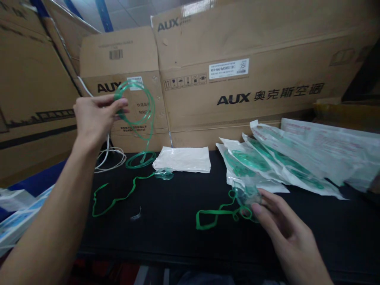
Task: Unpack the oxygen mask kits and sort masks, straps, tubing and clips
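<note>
Left of right hand (285,233), open tabletop (172,221).

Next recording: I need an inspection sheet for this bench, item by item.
Surface: black table top, flat.
Job's things: coiled green tubing held up in the air, its lower end coiled on the table; clear mask with green strap lying near the front edge.
Clutter: second mask with its own strap; folded white bags; sealed packets overlapping at the right.
Hands: left hand, fingers closed on the tubing coil; right hand open, fingertips touching the clear mask.
Cables: white cable looped at the back left.
Surroundings: cardboard boxes marked AUX stacked behind the table.
</note>
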Demonstrator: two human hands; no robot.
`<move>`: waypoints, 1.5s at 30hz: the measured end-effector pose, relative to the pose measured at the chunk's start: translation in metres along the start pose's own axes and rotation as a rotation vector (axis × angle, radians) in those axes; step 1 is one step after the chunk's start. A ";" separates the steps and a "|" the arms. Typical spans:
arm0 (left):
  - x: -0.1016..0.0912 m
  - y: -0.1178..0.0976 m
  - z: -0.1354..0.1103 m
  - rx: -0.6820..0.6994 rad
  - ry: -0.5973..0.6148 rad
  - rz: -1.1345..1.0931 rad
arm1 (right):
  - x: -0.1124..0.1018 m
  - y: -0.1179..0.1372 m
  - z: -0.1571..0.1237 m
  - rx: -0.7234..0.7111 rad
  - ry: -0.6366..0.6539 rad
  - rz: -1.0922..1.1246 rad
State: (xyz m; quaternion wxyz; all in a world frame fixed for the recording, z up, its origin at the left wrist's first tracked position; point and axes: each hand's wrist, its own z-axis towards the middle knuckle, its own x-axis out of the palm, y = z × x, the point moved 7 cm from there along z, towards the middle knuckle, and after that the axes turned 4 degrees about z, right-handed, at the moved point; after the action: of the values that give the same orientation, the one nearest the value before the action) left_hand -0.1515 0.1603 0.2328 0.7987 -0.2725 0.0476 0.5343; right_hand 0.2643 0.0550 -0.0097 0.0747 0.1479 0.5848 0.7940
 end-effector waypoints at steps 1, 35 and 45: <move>-0.004 -0.014 0.002 -0.011 -0.009 -0.118 | -0.003 0.000 0.000 0.022 -0.028 0.016; 0.010 -0.054 -0.284 0.333 0.751 -0.073 | 0.007 0.002 0.033 0.305 0.521 -0.547; 0.023 -0.043 -0.269 0.284 0.919 -0.262 | 0.034 -0.003 0.042 0.190 0.741 -0.916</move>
State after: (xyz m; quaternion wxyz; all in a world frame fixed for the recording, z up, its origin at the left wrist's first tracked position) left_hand -0.0459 0.0367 0.0129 0.7850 -0.3719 0.4322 0.2423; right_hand 0.2452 0.1041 0.0039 0.1872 -0.4001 0.6446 0.6240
